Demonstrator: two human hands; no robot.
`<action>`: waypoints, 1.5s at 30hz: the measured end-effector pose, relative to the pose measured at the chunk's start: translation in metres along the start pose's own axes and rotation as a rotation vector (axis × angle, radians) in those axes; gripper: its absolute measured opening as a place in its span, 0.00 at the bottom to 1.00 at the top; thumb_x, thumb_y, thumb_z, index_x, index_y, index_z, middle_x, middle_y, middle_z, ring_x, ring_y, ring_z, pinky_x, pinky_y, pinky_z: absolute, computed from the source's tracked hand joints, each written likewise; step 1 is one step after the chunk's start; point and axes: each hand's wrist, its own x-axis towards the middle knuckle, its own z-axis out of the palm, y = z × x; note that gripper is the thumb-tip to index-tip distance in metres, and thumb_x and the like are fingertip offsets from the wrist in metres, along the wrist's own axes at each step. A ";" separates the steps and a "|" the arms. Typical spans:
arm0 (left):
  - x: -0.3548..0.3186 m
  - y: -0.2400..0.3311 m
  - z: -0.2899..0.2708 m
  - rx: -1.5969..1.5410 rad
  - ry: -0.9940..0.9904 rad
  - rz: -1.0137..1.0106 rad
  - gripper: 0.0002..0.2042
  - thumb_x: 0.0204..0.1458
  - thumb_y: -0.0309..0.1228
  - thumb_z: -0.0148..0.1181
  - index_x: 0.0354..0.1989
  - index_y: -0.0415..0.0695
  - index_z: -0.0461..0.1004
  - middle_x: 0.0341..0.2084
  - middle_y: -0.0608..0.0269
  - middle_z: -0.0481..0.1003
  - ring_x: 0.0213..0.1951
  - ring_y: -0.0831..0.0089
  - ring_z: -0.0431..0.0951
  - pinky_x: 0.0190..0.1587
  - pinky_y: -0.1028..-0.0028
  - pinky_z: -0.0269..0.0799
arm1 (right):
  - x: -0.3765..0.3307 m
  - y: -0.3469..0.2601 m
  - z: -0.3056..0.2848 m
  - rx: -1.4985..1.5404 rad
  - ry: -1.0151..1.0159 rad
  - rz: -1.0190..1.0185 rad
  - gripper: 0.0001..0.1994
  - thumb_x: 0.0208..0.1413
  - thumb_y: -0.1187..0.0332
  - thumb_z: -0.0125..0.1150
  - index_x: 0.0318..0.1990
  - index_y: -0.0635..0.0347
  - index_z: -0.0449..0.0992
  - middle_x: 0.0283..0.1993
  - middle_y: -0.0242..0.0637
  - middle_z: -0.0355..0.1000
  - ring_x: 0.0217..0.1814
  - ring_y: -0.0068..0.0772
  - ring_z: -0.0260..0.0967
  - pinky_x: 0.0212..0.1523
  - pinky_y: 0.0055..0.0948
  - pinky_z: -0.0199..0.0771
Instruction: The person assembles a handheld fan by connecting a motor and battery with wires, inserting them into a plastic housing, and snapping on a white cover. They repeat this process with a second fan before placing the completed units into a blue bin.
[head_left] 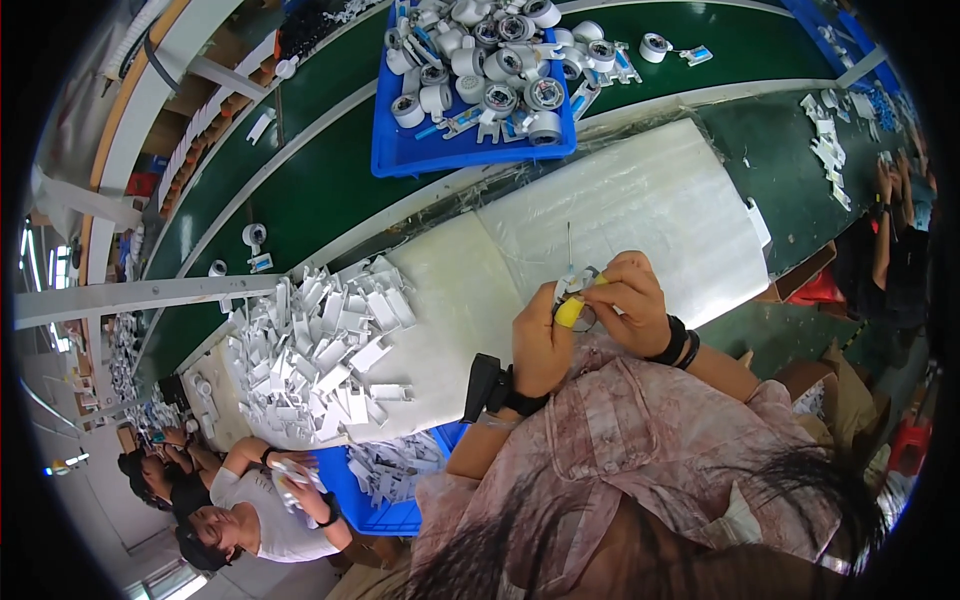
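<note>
Both hands are meeting over a white padded sheet (640, 200). Left hand (540, 345) is curling shut, a yellow cap on its thumb tip, pinching a small white part (563, 290) with a thin metal rod (569, 245) rising from it. Right hand (630, 305) is closing its fingertips on the same part from the other side. Left of the hands, a pile of white plastic pieces (320, 345) is lying on the sheet. Beyond them, a blue tray (400, 155) is holding white rolls (490, 60).
</note>
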 end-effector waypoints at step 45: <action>0.042 -0.050 -0.094 -0.322 0.214 -0.211 0.14 0.65 0.33 0.41 0.54 0.42 0.64 0.31 0.55 0.75 0.19 0.72 0.73 0.20 0.73 0.73 | 0.033 0.059 0.002 0.012 -0.160 0.189 0.14 0.48 0.76 0.64 0.44 0.59 0.74 0.41 0.41 0.70 0.36 0.40 0.72 0.38 0.35 0.72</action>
